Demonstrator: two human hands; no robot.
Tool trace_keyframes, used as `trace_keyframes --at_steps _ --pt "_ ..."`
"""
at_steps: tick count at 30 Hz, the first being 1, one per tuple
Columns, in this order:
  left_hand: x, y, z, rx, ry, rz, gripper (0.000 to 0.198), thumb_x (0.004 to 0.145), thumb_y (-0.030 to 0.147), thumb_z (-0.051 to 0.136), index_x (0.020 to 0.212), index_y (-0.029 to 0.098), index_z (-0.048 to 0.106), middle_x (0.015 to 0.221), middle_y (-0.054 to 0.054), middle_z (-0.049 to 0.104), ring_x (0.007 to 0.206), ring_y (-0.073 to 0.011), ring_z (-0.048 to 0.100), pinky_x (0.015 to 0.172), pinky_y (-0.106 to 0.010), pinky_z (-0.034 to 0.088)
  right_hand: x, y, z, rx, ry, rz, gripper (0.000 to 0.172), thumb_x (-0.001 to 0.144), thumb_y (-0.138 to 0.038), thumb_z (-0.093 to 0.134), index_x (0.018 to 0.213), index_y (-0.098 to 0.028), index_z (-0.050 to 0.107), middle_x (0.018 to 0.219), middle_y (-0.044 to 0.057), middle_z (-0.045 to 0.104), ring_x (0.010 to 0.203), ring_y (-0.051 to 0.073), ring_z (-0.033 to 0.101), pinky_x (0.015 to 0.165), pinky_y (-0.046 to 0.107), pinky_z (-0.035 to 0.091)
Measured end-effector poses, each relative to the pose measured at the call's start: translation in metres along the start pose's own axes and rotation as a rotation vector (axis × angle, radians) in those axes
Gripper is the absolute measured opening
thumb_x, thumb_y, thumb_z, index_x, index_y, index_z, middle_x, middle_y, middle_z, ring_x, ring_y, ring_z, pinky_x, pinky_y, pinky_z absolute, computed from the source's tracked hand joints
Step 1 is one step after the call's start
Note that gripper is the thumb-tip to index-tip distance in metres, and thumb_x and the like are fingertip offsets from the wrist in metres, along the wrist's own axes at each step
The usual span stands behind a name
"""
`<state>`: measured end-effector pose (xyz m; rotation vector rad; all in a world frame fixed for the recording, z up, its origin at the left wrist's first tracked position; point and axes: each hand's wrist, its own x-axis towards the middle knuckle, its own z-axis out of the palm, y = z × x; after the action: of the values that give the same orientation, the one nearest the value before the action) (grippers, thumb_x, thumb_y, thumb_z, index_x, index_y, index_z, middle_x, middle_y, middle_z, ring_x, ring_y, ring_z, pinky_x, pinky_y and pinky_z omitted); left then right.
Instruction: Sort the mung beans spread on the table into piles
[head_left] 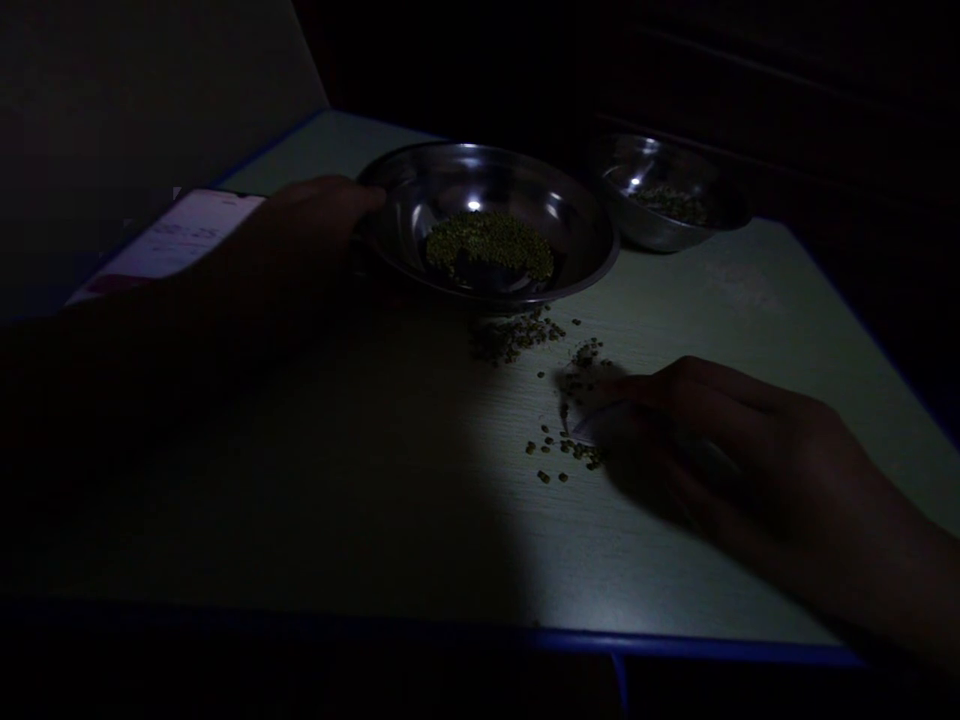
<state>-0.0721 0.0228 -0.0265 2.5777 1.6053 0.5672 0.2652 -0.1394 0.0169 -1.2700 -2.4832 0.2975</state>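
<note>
1. Green beans (574, 445) lie scattered on the pale table (375, 480), in loose patches just in front of the large steel bowl (585, 240); a mound of the same beans (489, 243) sits inside that bowl.
2. The right hand (720, 440) rests low on the table with its fingertips (592, 405) among the loose beans. The fingers look drawn together, but the blur and darkness hide whether any bean is pinched between them, so I cannot tell.
3. The left hand (315, 225) grips the near-left rim of the large bowl, fingers closed on its edge.
4. A smaller steel bowl (667, 195) stands behind and to the right, apart from the large one, with a few beans in it.
5. A lit phone (176, 240) lies at the left, partly hidden by the left arm.
6. Risks, as I judge them: the light is very dim, so small beans could be missed or flicked off the blue table edge (675, 648); pulling on the rim could tip the shallow bowl and spill its mound.
</note>
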Motion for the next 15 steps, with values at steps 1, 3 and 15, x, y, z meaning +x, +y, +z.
trace_keyframes --at_steps 1,3,15 --pt "0.0 0.0 0.0 0.011 0.013 0.011 0.077 0.082 0.085 0.043 0.117 0.02 0.068 0.113 -0.007 0.063 0.115 -0.0334 0.067 0.11 -0.053 0.053 0.001 0.0 0.0 0.009 -0.001 0.004 0.021 0.099 -0.012 0.055 0.107 -0.016 0.074 0.09 0.008 0.074 0.075 0.019 0.073 0.061 0.027 0.057" --pt "-0.001 -0.001 0.001 0.025 0.025 0.029 0.076 0.086 0.081 0.041 0.122 0.02 0.069 0.115 -0.008 0.065 0.116 -0.033 0.068 0.107 -0.052 0.054 0.002 0.0 0.001 0.028 -0.002 0.007 0.025 0.099 -0.011 0.055 0.115 -0.016 0.074 0.095 0.009 0.076 0.079 0.019 0.075 0.064 0.026 0.058" --pt "0.0 0.017 -0.009 -0.033 -0.037 -0.031 0.083 0.083 0.085 0.037 0.114 0.016 0.07 0.115 -0.011 0.065 0.118 -0.0379 0.067 0.108 -0.059 0.052 0.006 0.002 0.004 0.108 -0.001 0.015 0.032 0.097 -0.007 0.057 0.124 -0.011 0.074 0.099 0.009 0.077 0.086 0.018 0.076 0.069 0.026 0.059"
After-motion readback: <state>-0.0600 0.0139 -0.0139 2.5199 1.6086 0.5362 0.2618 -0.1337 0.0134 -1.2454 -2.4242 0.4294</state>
